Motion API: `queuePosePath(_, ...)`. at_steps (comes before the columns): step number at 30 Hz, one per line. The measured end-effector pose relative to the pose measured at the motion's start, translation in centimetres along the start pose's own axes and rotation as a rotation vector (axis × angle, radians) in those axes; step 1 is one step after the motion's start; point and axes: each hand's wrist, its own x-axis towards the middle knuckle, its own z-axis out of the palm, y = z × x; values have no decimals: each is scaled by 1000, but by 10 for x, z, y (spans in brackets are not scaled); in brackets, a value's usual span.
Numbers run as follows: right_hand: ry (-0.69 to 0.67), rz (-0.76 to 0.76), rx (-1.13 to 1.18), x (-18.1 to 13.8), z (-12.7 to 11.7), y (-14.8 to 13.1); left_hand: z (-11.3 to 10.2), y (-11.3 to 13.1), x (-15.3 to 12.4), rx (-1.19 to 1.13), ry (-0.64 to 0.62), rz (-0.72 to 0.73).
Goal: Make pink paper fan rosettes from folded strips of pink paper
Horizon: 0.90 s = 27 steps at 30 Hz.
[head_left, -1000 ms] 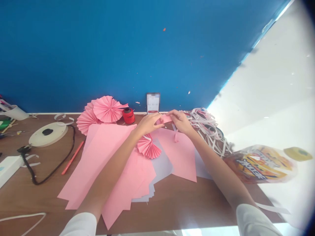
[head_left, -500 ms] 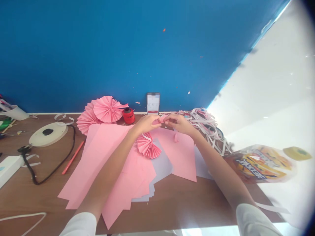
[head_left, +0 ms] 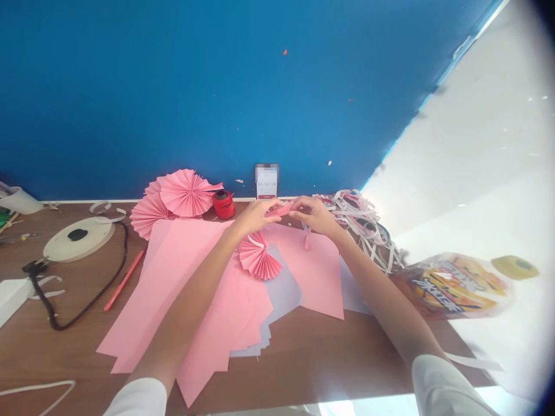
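Observation:
My left hand point(head_left: 254, 216) and my right hand point(head_left: 315, 214) meet at the far middle of the wooden table point(head_left: 338, 352), both pinching a narrow folded pink paper strip point(head_left: 282, 210) between their fingertips. Below the hands lies a small pleated pink fan point(head_left: 259, 259) on spread pink paper sheets point(head_left: 182, 277). Another pink sheet point(head_left: 318, 271) lies under my right forearm, with a small pink scrap point(head_left: 307, 238) on it.
Two pink paper rosettes point(head_left: 184, 192) lean on the blue wall beside a red tape roll point(head_left: 224, 204) and a phone point(head_left: 266, 181). White paper strips point(head_left: 364, 222) pile at right. A snack bag point(head_left: 455, 286), a round pad point(head_left: 78, 238), black cable point(head_left: 87, 306) and red pen point(head_left: 124, 279) also lie about.
The hands stay together on the pink strip, fingers shifting slightly along it. The view has drifted a little to the right.

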Motion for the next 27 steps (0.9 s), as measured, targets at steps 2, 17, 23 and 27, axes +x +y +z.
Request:
queuePosePath(2, 11, 27, 1, 0, 0, 0, 0, 0, 0, -35, -3, -30)
queuePosePath(17, 51, 56, 178, 0, 6, 6, 7, 17, -4, -145, -57, -93)
queuePosePath(23, 97, 56, 166, 0, 7, 4, 14, 17, 1, -248, -42, -109)
queuePosePath(27, 153, 24, 159, 0, 9, 4, 15, 17, 2, -306, -2, -125)
